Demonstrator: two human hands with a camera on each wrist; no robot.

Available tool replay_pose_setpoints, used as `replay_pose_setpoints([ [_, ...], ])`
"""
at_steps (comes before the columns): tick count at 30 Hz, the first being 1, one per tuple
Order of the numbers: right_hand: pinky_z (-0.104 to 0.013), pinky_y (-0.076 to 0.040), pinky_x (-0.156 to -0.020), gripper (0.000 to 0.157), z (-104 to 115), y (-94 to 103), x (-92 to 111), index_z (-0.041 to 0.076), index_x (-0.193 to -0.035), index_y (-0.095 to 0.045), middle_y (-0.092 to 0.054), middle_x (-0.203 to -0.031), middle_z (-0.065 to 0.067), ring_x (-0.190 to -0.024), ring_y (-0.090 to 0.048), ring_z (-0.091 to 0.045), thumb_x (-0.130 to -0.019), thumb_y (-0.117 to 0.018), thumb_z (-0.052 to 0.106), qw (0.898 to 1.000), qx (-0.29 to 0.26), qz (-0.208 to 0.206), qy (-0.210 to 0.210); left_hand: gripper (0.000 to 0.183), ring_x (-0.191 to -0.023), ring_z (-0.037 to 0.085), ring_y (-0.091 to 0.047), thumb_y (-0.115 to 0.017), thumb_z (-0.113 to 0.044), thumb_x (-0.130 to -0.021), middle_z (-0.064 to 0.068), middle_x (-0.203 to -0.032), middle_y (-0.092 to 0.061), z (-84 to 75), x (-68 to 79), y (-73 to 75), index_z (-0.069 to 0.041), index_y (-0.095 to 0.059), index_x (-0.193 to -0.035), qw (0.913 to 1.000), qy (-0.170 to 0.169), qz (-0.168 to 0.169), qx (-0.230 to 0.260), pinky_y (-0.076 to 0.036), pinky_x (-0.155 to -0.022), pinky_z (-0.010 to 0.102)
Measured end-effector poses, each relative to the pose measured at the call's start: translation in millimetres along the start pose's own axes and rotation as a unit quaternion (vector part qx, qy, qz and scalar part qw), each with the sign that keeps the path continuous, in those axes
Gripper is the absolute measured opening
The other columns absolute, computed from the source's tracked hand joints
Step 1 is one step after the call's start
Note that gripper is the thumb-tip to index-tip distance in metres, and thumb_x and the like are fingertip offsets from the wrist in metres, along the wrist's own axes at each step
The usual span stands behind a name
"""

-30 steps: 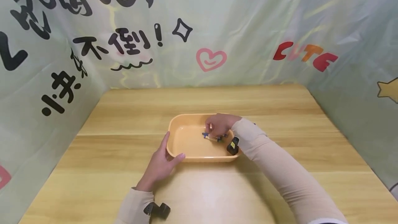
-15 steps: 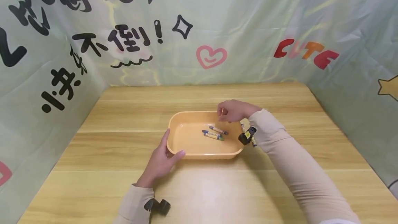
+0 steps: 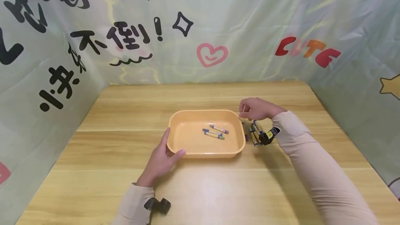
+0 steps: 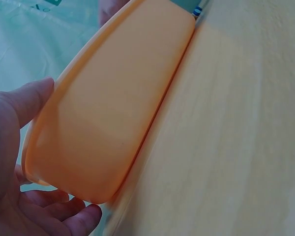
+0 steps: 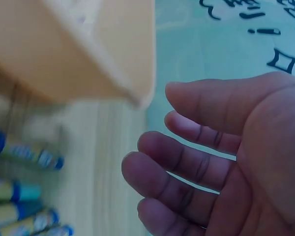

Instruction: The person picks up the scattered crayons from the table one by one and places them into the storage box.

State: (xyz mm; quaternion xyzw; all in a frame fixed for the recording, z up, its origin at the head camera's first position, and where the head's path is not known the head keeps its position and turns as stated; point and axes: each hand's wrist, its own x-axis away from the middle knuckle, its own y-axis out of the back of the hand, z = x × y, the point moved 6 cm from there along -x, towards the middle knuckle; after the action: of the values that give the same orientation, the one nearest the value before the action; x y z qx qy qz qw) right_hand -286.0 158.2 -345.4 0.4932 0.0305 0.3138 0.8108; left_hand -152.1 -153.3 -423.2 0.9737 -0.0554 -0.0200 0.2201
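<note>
A shallow orange plastic tray (image 3: 187,146) stands on the table, with a few crayons (image 3: 214,135) lying on its floor right of the middle. My left hand (image 3: 157,164) grips the tray's near left corner. In the left wrist view its thumb touches the rim and its fingers curve against the tray's end wall (image 4: 103,113). Just beyond the tray's far right corner hovers my right hand (image 3: 260,108), above several more crayons (image 3: 253,136) on the tabletop. The right wrist view shows its fingers (image 5: 152,174) loosely bent, with nothing between them and the thumb.
A wooden table (image 3: 125,114) carries everything. Behind and at both sides hangs a pale green printed sheet (image 3: 250,37). The crayons on the table lie close beside the tray's right wall. Black cameras (image 3: 269,135) are strapped to both wrists.
My right hand has lifted out of the tray and moved right, past its right rim, uncovering the crayons inside and those beside it. The left hand keeps its hold on the tray.
</note>
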Motion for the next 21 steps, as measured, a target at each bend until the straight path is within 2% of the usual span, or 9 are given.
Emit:
replay_pose_setpoints([
  [6, -0.031, -0.047, -0.061, 0.014, -25, -3.5, 13, 0.001, -0.099, -0.055, -0.067, -0.082, -0.012, -0.071, -0.063, -0.025, -0.097, -0.057, 0.015, 1.000, -0.006, 0.009, -0.011, 0.099, -0.124, 0.036, -0.052, -0.074, -0.034, -0.086, 0.026, -0.147, -0.038, -1.0, -0.4, 1.3, -0.010, -0.009, -0.156, 1.0000, 0.002, 0.001, -0.009, -0.042, -0.103, 0.045],
  [12, -0.029, -0.044, -0.057, 0.015, -47, -7.2, 20, 0.002, -0.091, -0.054, -0.061, -0.067, -0.008, -0.060, -0.055, -0.016, -0.095, -0.060, 0.014, 1.000, -0.014, -0.005, -0.020, 0.098, -0.124, 0.036, -0.052, -0.074, -0.033, -0.087, 0.026, -0.147, -0.037, -0.5, -0.7, 1.8, -0.010, -0.009, -0.156, 1.0000, 0.001, 0.001, -0.006, -0.043, -0.103, 0.044],
  [15, -0.028, -0.043, -0.054, 0.014, -59, -10.1, 21, 0.002, -0.087, -0.054, -0.058, -0.065, -0.005, -0.057, -0.051, -0.014, -0.094, -0.060, 0.012, 0.999, -0.021, -0.011, -0.035, 0.098, -0.124, 0.036, -0.052, -0.074, -0.031, -0.087, 0.026, -0.147, -0.037, 0.2, -0.9, 1.4, -0.010, -0.009, -0.156, 1.0000, 0.002, 0.000, -0.004, -0.043, -0.103, 0.044],
  [21, -0.029, -0.043, -0.057, 0.013, -76, -17.0, 21, 0.003, -0.083, -0.056, -0.056, -0.072, -0.004, -0.063, -0.051, -0.016, -0.090, -0.062, 0.012, 0.998, -0.001, -0.019, -0.066, 0.098, -0.123, 0.036, -0.052, -0.074, -0.033, -0.087, 0.025, -0.147, -0.038, 0.2, -0.4, 0.0, -0.010, -0.009, -0.156, 1.0000, 0.004, -0.001, -0.008, -0.042, -0.104, 0.045],
])
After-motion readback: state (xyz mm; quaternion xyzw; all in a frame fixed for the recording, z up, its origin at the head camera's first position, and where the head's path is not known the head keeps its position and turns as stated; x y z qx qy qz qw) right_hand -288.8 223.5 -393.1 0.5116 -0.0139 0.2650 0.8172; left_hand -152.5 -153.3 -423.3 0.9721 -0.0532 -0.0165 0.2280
